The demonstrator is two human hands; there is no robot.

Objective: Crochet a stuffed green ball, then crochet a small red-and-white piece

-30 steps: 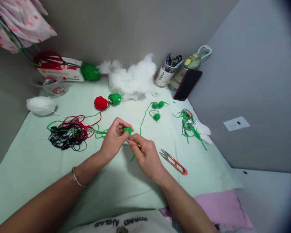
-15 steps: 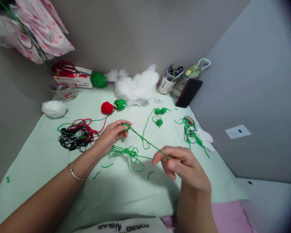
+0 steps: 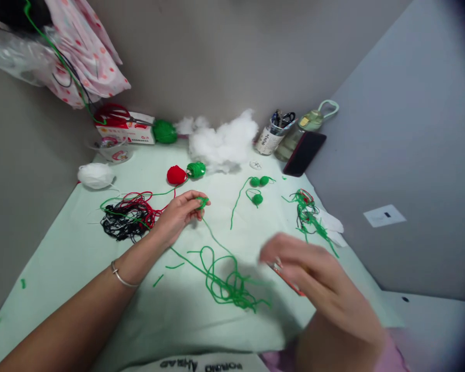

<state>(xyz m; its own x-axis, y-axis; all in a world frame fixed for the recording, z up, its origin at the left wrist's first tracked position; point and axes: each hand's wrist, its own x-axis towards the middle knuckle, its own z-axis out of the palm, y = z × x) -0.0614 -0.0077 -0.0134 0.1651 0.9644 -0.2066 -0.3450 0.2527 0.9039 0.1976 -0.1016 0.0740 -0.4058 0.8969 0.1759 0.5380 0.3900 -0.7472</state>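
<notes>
My left hand point(image 3: 184, 213) pinches a small green crocheted piece point(image 3: 202, 202) between thumb and fingertips. A strand of green yarn runs down from it to a loose tangle of green yarn point(image 3: 232, 287) on the cloth. Over the table at the right, my right hand point(image 3: 310, 271) is smeared by motion, its fingers curled. Beneath those fingers shows a thin orange-red tool point(image 3: 289, 279) with a shiny part; its kind is unclear. A bit of yellow point(image 3: 306, 267) also shows in the hand. Several small green balls point(image 3: 257, 199) with yarn tails lie beyond.
At the left are a black yarn tangle point(image 3: 122, 222) and a white yarn ball point(image 3: 96, 176). Red yarn point(image 3: 176, 175), white stuffing point(image 3: 225, 142), a pen cup point(image 3: 270, 137), a bottle point(image 3: 289, 142) and a phone point(image 3: 304, 154) stand behind. Green scraps point(image 3: 312, 219) lie right.
My right hand has moved right and toward me, and the taut yarn between the hands is gone. The green tangle is spread out nearer me. An orange-red tool now shows at my right hand.
</notes>
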